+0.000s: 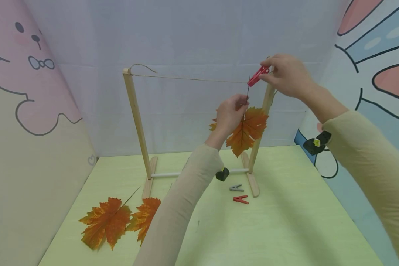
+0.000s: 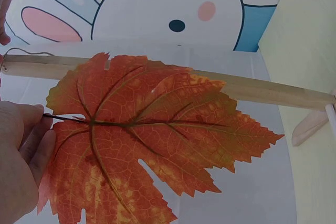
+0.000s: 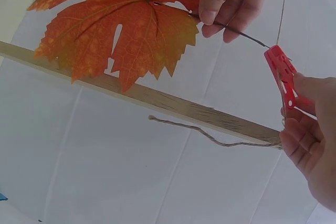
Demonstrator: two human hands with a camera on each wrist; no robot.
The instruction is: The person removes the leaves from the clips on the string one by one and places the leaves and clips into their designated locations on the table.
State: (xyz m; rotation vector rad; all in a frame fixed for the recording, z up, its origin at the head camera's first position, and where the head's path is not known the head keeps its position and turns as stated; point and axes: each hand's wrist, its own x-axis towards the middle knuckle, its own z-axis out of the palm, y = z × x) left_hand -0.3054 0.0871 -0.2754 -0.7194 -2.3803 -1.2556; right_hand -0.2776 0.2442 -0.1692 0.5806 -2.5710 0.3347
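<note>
My left hand (image 1: pixel 231 114) pinches the thin dark stem of an orange maple leaf (image 1: pixel 246 129), which hangs below the twine (image 1: pixel 193 79). Up at the right end of that twine, my right hand (image 1: pixel 287 75) holds a red clothespin (image 1: pixel 258 76) between thumb and fingers. In the right wrist view the clothespin's tip (image 3: pixel 274 53) meets the twine and the top of the stem; whether it bites both I cannot tell. The left wrist view has the leaf (image 2: pixel 157 114) spread wide beside the left fingers (image 2: pixel 42 150).
A wooden frame with a left post (image 1: pixel 137 122) and a right post (image 1: pixel 267 101) carries the twine. On the table (image 1: pixel 286 207) lie a grey clothespin (image 1: pixel 236 187), another red clothespin (image 1: pixel 241 199) and two maple leaves (image 1: pixel 108 223), one partly behind my left sleeve (image 1: pixel 186 207).
</note>
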